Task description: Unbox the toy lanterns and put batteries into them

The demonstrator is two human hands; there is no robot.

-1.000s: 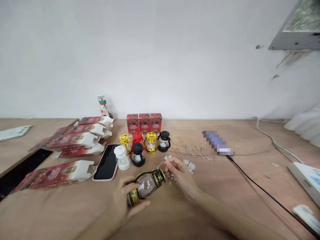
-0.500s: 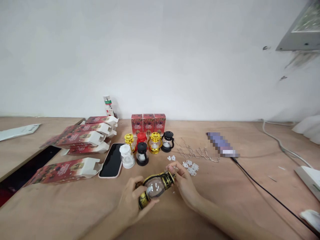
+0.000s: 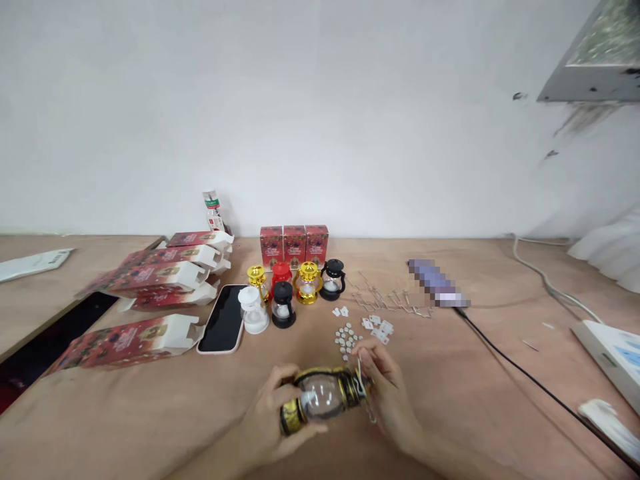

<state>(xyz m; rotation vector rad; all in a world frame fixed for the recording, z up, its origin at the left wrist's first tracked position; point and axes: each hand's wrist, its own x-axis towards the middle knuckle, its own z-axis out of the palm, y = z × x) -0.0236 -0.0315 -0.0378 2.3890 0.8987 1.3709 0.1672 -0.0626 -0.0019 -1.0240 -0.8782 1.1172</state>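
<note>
My left hand (image 3: pixel 273 417) is wrapped round a small black and gold toy lantern (image 3: pixel 323 399) with a clear globe, held on its side just above the wooden table (image 3: pixel 450 373). At the lantern's top end my right hand (image 3: pixel 387 387) pinches a thin wire handle (image 3: pixel 361 381). Just beyond the hands lies a cluster of small button cells (image 3: pixel 345 335) and some white tabs (image 3: pixel 377 327). Further back stand several finished mini lanterns (image 3: pixel 293 290) in gold, red, black and white.
Three red boxes (image 3: pixel 294 245) stand at the wall. Flattened red cartons (image 3: pixel 150 283) and a phone (image 3: pixel 223 327) lie to the left. Loose wire handles (image 3: pixel 387 300) lie behind the tabs. A black cable (image 3: pixel 525 380) runs to the right, near a white box (image 3: pixel 613 353).
Both hands drew the lantern nearer to me and laid it more level. The right hand went from the loose parts to the lantern's top, and now holds a wire handle.
</note>
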